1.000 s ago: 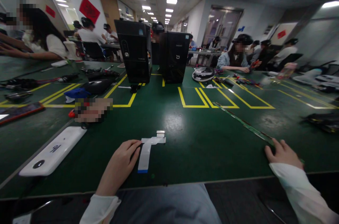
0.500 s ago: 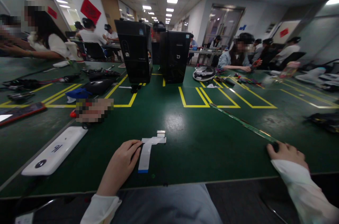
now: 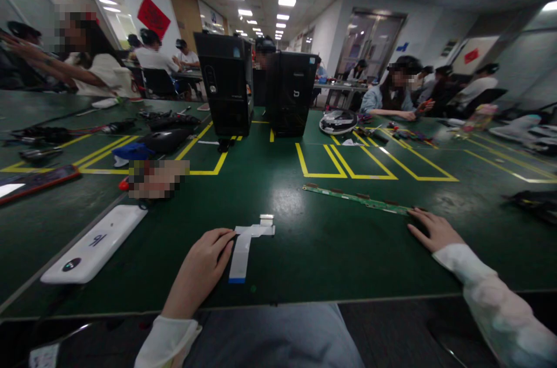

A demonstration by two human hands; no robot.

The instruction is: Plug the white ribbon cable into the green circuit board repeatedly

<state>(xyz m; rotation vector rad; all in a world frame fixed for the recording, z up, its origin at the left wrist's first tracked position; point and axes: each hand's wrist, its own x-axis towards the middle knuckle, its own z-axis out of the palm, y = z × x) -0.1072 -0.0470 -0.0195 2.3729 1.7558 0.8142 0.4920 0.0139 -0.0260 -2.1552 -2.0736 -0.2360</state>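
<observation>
A white flat ribbon cable (image 3: pixel 240 255) with a blue end lies on the green table. My left hand (image 3: pixel 202 266) rests beside it, fingers stretched out and thumb apart, the fingertips touching the cable's left corner. To the right, my right hand (image 3: pixel 436 231) has its fingers on the right end of a long, thin green circuit board strip (image 3: pixel 363 199). The strip points leftward across the table, and its gripped end is partly hidden under the fingertips.
Two black computer towers (image 3: pixel 224 86) stand at the back centre. A white device (image 3: pixel 93 245) marked 16 lies at left, near a blurred-out object (image 3: pixel 159 178). Yellow tape (image 3: pixel 324 175) marks boxes on the table. Across the table sits a person (image 3: pixel 394 89) at right.
My right hand has moved left and away from me, swinging the circuit board strip to a flatter angle, its far end now further left. My left hand and the ribbon cable stay put.
</observation>
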